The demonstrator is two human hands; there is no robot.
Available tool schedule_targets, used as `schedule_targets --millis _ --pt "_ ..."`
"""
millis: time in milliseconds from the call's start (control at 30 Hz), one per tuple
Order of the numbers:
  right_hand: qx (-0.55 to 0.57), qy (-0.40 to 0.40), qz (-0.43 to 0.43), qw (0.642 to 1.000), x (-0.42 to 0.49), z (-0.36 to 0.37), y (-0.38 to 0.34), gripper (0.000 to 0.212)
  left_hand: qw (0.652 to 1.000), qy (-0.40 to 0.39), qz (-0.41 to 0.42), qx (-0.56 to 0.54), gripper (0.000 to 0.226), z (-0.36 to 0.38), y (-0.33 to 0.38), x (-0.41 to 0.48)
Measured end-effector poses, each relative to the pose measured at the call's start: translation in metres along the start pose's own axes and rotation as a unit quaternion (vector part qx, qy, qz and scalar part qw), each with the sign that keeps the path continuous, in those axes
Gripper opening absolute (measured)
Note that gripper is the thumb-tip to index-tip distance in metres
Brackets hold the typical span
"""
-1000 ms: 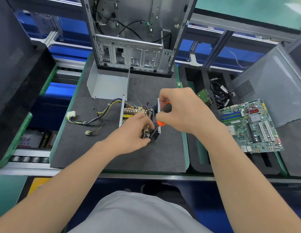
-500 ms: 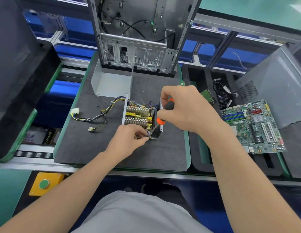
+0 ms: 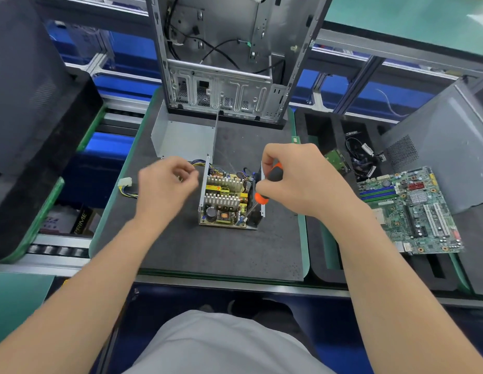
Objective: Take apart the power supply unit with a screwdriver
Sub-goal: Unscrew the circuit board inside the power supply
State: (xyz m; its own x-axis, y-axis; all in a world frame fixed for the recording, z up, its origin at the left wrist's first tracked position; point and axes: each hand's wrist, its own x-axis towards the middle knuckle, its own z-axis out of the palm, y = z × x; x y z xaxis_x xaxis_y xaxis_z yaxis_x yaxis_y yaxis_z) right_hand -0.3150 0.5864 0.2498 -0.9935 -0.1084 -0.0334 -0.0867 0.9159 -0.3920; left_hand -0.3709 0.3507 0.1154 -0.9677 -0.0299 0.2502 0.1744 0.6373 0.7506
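PSU (image 3: 227, 198): lid off, middle of mat (image 3: 221, 252), board up so screws show.
R hand (image 3: 297, 182): grips screwdriver (image 3: 270, 179), shaft angled to PSU's near-right corner, prob. a board screw.
L hand (image 3: 165, 184): just left of PSU, fingers curled; can't tell if pinching anything.
Cover (image 3: 181, 139): parked at mat's far edge.
Foam tray (image 3: 326, 265), right: pockets hold cables (image 3: 361, 157), small green board (image 3: 336, 159); motherboard (image 3: 407, 209) on top.

Power supply unit (image 3: 225, 199) on the mat (image 3: 208, 252) — case (image 3: 229, 58) behind; motherboard (image 3: 413, 209) right.

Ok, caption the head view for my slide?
Right hand holds the screwdriver tip-down in the opened power supply unit; left hand hovers beside it.
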Motion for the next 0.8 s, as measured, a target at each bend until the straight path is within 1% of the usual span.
schedule_targets --millis 33,100,167,267,467,567,700,800 --pt "0.001 -0.001 0.001 1.0 0.001 0.001 -0.001 0.017 0.999 0.026 -0.033 -0.001 0.004 -0.005 -0.009 0.01" --pt "0.0 -0.003 0.003 1.0 0.003 0.003 -0.001 0.016 0.995 0.04 -0.094 0.007 0.005 -0.01 -0.028 0.027" --pt "0.001 -0.007 0.004 1.0 0.005 0.005 -0.002 0.015 0.991 0.016 -0.127 0.029 0.008 -0.011 -0.046 0.038" --pt "0.002 -0.011 0.004 1.0 0.009 0.008 -0.001 0.016 0.983 -0.024 -0.158 0.09 0.008 -0.006 -0.06 0.048" --pt "-0.004 -0.01 0.009 1.0 0.015 0.009 0.002 0.018 0.971 -0.085 -0.165 0.153 0.007 0.008 -0.075 0.06" --pt "-0.002 -0.013 0.011 1.0 0.017 0.009 0.003 0.018 0.968 -0.095 -0.163 0.164 0.006 0.009 -0.079 0.063" --pt "0.001 -0.017 0.016 1.0 0.019 0.009 0.005 0.017 0.971 -0.116 -0.149 0.149 0.01 0.007 -0.081 0.064" --pt "0.0 -0.015 0.015 1.0 0.021 0.01 0.005 0.016 0.982 -0.092 -0.115 0.118 0.016 0.005 -0.075 0.063"
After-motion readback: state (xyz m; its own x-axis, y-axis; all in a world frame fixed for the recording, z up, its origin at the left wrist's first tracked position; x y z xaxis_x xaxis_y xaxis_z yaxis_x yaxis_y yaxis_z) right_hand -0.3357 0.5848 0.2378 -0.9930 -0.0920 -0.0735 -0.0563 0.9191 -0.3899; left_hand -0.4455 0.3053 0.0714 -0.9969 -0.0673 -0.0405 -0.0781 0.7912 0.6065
